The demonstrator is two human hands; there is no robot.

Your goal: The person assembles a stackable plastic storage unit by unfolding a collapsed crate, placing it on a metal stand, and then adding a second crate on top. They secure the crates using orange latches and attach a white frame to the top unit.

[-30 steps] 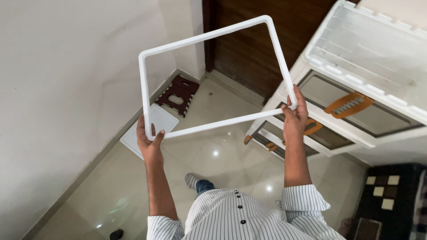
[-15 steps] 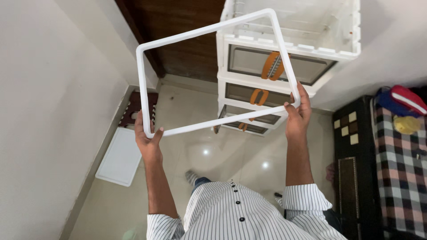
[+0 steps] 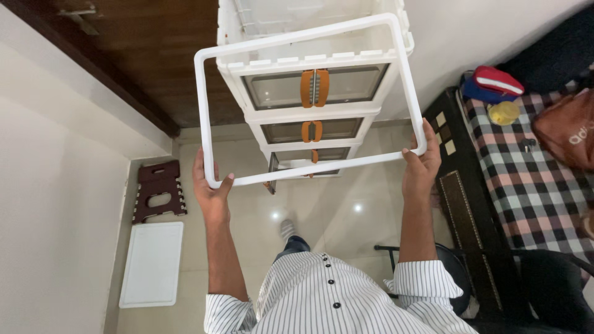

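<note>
A white rectangular plastic frame (image 3: 204,111) is held up in front of me, above the floor. My left hand (image 3: 210,188) grips its near left corner. My right hand (image 3: 422,162) grips its near right corner. Seen through the frame stands a white stacked drawer unit (image 3: 309,124) with clear fronts and orange handles; its open top lies just under the frame's far edge.
A dark brown step stool (image 3: 158,190) and a white flat panel (image 3: 153,265) lie on the tiled floor at left. A wooden door (image 3: 154,55) is behind. A checked bed (image 3: 532,185) with bags is at right, a black chair (image 3: 544,291) beside it.
My view and the frame have swung right, so the frame now sits centred over the drawer unit. Both hands keep their grip on the near corners.
</note>
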